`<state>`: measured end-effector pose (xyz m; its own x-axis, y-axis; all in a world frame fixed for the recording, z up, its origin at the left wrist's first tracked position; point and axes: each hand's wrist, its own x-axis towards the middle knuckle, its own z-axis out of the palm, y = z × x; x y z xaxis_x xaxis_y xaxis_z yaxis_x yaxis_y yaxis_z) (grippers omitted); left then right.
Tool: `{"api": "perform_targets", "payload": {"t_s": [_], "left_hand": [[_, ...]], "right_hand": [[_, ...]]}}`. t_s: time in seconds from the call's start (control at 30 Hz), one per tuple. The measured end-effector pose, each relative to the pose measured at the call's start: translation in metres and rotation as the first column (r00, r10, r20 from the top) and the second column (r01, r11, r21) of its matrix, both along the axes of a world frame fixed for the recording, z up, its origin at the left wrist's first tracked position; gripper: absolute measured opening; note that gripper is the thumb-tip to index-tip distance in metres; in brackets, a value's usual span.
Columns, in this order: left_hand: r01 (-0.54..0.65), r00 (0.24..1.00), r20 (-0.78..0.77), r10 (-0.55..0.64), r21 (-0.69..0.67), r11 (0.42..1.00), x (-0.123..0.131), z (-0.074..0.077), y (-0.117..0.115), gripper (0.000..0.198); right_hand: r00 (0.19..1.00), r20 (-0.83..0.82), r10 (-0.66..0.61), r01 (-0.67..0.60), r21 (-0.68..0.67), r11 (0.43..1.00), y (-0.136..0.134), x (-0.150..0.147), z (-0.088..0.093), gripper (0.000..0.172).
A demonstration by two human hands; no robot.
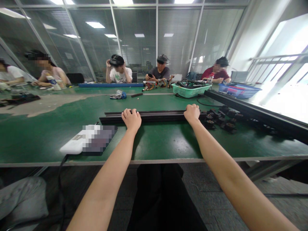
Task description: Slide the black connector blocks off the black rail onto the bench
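Long black bars, which look like metal profiles, lie side by side across the green table (166, 144) in front of me. My left hand (132, 120) curls its fingers over the nearer black bar (163, 118), a little in from its left end. Farther right, my right hand (192, 113) is closed over the same bars near their right end. A thinner-looking dark edge of another bar (113, 113) shows just behind. The fingertips are partly hidden on the far side. Small black parts (216, 120) lie in a cluster just beyond my right hand.
Another long black rail (260, 110) slants along the right. A green basket (190, 92) of cables and a blue basket (240, 90) stand behind. A white device (74, 141) lies left, crumpled gloves (117, 94) farther back. Several people sit across the table.
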<state>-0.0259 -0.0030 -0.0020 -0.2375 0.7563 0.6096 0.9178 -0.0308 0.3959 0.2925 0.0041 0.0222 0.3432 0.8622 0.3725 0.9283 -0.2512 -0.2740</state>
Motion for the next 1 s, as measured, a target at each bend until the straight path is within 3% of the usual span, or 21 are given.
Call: {"api": "perform_targets", "payload": {"t_s": [1.0], "left_hand": [[-0.013, 1.0, -0.023, 0.013, -0.023, 1.0, 0.0012, 0.0013, -0.001, 0.037]], "right_hand": [[0.999, -0.001, -0.053, 0.053, -0.003, 0.999, 0.0037, 0.0065, -0.0049, 0.043]]}}
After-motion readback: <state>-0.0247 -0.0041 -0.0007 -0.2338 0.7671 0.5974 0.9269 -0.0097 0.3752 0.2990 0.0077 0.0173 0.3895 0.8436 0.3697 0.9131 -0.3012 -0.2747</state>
